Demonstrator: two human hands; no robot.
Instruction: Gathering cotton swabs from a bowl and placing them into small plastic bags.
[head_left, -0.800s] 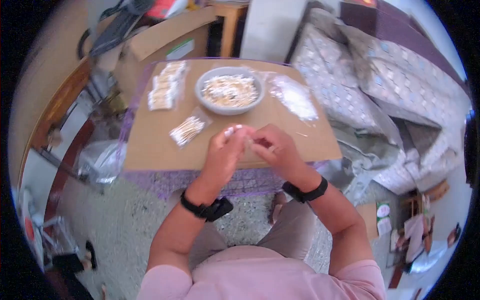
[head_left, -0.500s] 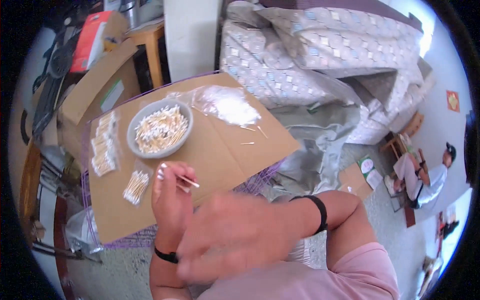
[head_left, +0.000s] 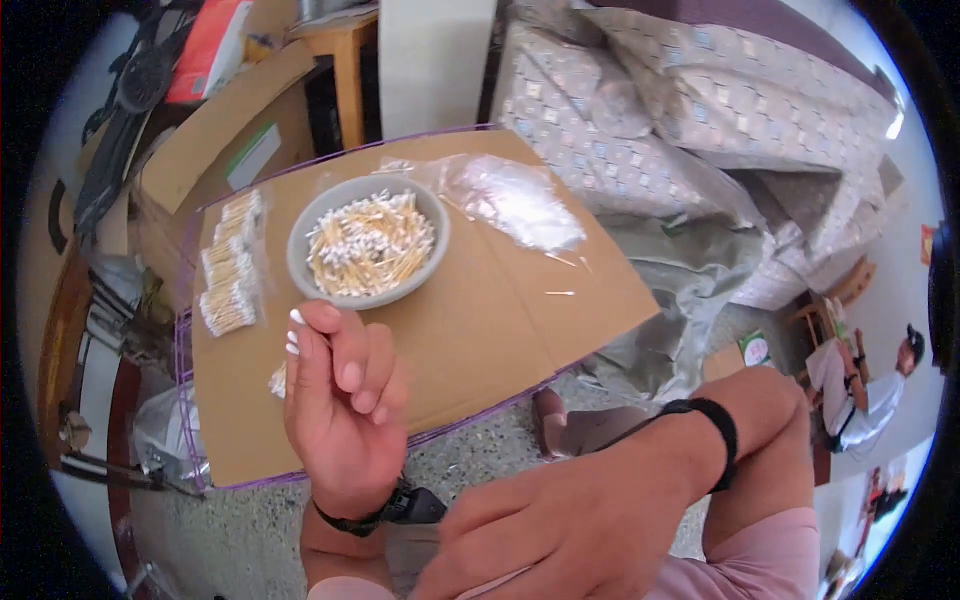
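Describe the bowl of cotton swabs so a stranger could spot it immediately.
Find the brown cardboard sheet covering the table. Near its far edge sits a round grey bowl heaped with cotton swabs. The bundled swabs to its left and clear plastic bag to its right lie flat.

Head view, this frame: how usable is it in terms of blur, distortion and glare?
Head view: fisheye bends the cardboard sheet's edges and leaves a black rim; the right hand, close to the lens at the lower edge, looks soft and oversized; the left hand and the grey bowl of cotton swabs are sharp; daylight is even, with mild sheen on the clear plastic bag.
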